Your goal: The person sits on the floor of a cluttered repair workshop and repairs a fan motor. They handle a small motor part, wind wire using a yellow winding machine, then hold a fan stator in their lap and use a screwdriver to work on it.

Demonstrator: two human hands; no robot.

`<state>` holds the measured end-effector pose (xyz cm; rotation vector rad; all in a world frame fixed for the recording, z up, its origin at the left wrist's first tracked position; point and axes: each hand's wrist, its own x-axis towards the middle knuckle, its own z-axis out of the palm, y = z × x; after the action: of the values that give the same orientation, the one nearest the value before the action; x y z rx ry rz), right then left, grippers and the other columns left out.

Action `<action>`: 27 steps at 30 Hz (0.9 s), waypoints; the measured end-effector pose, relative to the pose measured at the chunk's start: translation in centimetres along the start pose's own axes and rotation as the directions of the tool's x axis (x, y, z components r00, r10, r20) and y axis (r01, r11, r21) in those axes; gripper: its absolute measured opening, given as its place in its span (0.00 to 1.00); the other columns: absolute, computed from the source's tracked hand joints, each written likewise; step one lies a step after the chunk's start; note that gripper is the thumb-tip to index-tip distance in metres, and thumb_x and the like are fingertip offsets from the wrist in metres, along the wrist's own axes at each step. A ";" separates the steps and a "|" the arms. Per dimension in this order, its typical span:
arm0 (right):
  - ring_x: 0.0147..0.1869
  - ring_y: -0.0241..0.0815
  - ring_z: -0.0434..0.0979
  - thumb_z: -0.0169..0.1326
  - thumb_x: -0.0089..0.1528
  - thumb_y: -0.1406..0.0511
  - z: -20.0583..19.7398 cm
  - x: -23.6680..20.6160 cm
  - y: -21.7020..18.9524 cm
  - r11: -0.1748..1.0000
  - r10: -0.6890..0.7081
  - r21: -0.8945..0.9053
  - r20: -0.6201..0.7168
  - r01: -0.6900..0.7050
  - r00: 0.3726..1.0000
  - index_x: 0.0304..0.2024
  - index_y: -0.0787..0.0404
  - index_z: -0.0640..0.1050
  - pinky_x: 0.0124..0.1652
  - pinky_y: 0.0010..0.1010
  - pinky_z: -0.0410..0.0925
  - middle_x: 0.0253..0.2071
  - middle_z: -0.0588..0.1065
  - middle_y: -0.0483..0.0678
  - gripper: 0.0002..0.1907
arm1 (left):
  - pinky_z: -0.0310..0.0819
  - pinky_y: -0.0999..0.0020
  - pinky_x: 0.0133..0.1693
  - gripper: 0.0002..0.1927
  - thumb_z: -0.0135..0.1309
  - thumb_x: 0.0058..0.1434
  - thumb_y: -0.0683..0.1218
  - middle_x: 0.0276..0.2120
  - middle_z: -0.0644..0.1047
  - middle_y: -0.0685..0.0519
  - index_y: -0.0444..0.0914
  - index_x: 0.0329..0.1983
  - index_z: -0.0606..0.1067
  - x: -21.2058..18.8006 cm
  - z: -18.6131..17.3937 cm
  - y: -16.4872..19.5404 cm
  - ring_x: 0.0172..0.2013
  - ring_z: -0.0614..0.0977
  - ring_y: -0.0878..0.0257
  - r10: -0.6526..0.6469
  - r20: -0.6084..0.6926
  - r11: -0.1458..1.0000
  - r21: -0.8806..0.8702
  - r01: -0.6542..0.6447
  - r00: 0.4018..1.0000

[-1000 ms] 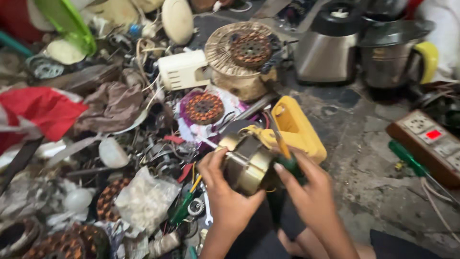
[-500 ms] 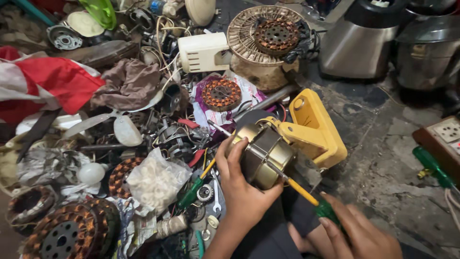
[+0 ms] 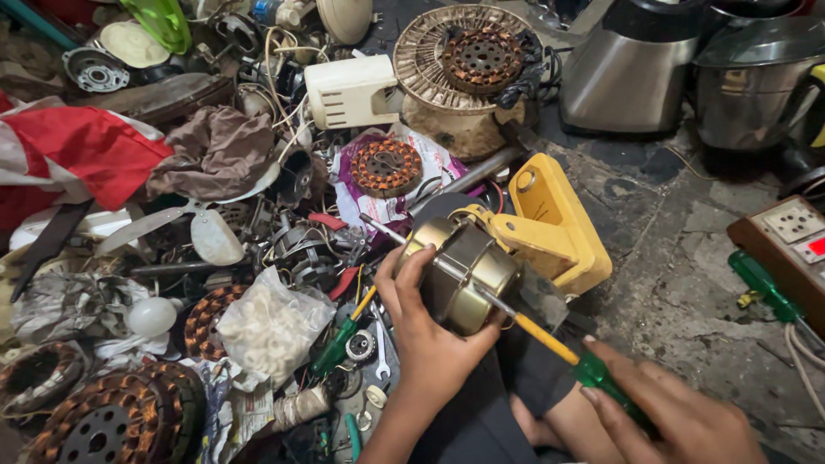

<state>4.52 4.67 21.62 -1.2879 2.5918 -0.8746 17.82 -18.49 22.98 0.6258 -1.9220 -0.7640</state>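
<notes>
My left hand [image 3: 425, 344] grips a round brass-coloured fan motor [image 3: 460, 273] from below, with the fingers wrapped over its left side. The motor sits in a yellow plastic housing [image 3: 554, 225] that rests on the ground to the right. My right hand [image 3: 670, 412] holds a screwdriver [image 3: 550, 339] by its green handle. Its yellow and metal shaft lies across the motor and points up-left, with the tip past the motor's far edge.
A heap of parts covers the left: copper-wound stators [image 3: 385, 165], a white plastic bag [image 3: 271, 322], a red cloth [image 3: 86, 155], another green screwdriver [image 3: 339, 339], a spanner. A wire fan guard [image 3: 468, 56] and two steel jars [image 3: 632, 64] stand behind. A socket board [image 3: 786, 236] lies right.
My right hand has drawn back toward me and now holds the screwdriver low, with its shaft laid across the motor. My left hand has kept hold of the motor.
</notes>
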 end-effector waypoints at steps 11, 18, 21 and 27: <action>0.42 0.37 0.86 0.62 0.56 0.53 -1.3 1.4 -0.2 0.994 -0.059 -0.095 0.038 0.062 0.998 0.65 0.42 0.77 0.39 0.29 0.78 0.44 0.83 0.45 0.33 | 0.71 0.53 0.61 0.55 0.76 0.38 0.47 0.64 0.57 0.38 0.43 0.68 0.58 0.2 0.0 0.1 0.63 0.69 0.43 -0.062 0.011 0.997 -0.044 0.062 0.998; 0.31 0.30 0.84 0.63 0.53 0.49 -2.5 2.0 -0.4 0.914 -0.066 -0.397 0.062 0.085 0.996 0.63 0.36 0.75 0.36 0.29 0.76 0.35 0.79 0.38 0.33 | 0.69 0.52 0.62 0.55 0.75 0.37 0.47 0.63 0.59 0.38 0.43 0.67 0.59 0.5 -0.1 0.4 0.64 0.67 0.42 -0.068 0.007 0.998 -0.005 0.068 0.998; 0.32 0.32 0.82 0.63 0.53 0.52 -2.4 2.0 -0.4 0.892 -0.201 -0.413 0.001 0.183 0.980 0.64 0.41 0.77 0.35 0.31 0.75 0.34 0.77 0.40 0.34 | 0.66 0.49 0.62 0.55 0.75 0.35 0.47 0.61 0.60 0.38 0.43 0.66 0.59 0.7 -0.3 0.5 0.64 0.66 0.40 -0.066 0.020 0.997 0.034 0.065 0.998; 0.30 0.29 0.80 0.65 0.54 0.54 -1.9 1.8 -0.3 0.916 -0.181 -0.367 -0.014 0.163 0.983 0.62 0.43 0.77 0.35 0.28 0.74 0.30 0.75 0.38 0.31 | 0.64 0.47 0.62 0.55 0.74 0.35 0.47 0.59 0.61 0.37 0.43 0.66 0.58 0.9 -0.5 0.7 0.63 0.65 0.39 -0.064 0.042 0.997 0.056 0.062 0.997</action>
<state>2.97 4.03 23.63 -1.6263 2.8062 -0.4569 17.79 -18.74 24.21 0.7115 -1.9764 -0.7732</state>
